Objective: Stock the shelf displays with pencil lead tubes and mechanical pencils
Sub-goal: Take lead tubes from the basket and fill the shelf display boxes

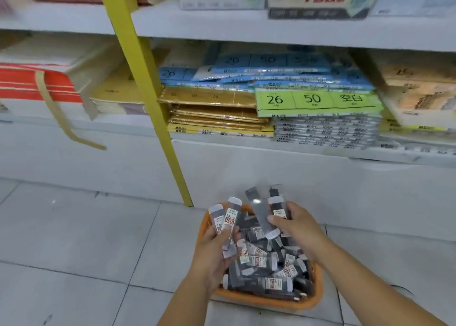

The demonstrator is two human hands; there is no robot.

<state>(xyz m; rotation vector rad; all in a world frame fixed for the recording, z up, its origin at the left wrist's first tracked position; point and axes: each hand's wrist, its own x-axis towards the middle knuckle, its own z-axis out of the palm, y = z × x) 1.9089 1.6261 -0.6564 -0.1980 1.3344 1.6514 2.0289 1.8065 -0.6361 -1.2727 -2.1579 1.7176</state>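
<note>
An orange basket on the floor tiles holds several dark pencil lead tubes with white caps and red-and-white labels. Above its left side, my left hand grips a fan of lead tubes, caps pointing up. Over the basket's far right, my right hand holds a few more lead tubes, also upright. No mechanical pencils are visible.
A white shelf unit rises just behind the basket, with a yellow upright slanting down to the floor. Its lower shelf carries stacked blue, gold and green paper packs. A tan strap hangs at left.
</note>
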